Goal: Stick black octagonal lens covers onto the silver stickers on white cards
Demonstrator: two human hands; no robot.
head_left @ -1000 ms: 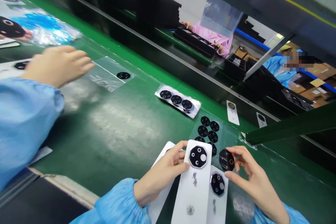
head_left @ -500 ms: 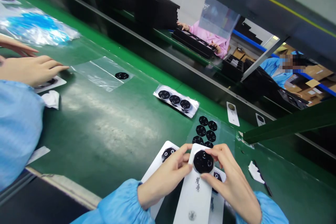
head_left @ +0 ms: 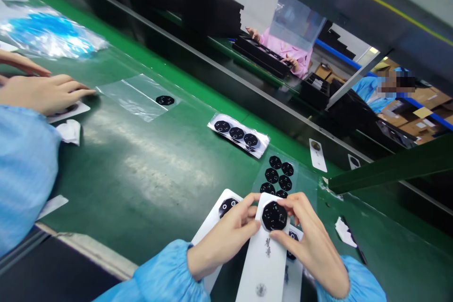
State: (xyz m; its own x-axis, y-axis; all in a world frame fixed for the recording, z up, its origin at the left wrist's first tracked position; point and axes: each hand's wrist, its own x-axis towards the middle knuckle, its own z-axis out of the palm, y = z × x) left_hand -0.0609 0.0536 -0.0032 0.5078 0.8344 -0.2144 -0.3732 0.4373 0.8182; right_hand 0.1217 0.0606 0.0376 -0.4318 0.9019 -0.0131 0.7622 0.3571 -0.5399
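Observation:
My left hand [head_left: 226, 236] is closed on the left edge of a long white panel [head_left: 258, 264], fingers behind it and thumb on its front. A black octagonal plate [head_left: 274, 216] with small round holes lies at the panel's top end. My right hand [head_left: 311, 247] pinches this plate, index finger at its upper right rim and thumb at its lower edge. Under my left wrist lies another white panel [head_left: 205, 233], and a further white panel [head_left: 294, 273] shows beneath the held one. Just beyond my hands a clear sheet carries several black octagonal plates [head_left: 272, 175].
A bagged strip of black plates [head_left: 236, 133] and a clear bag [head_left: 134, 96] lie farther back. At left, a co-worker's hands [head_left: 46, 92] rest over a white panel. White panels [head_left: 317, 155] lie beyond the table's edge. A green beam [head_left: 389, 163] crosses at right, near a black pen [head_left: 358, 245].
My hands keep almost the same hold on the panel and plate. The white panels beyond the table's edge have shifted slightly right. The co-worker's hands at left have barely moved.

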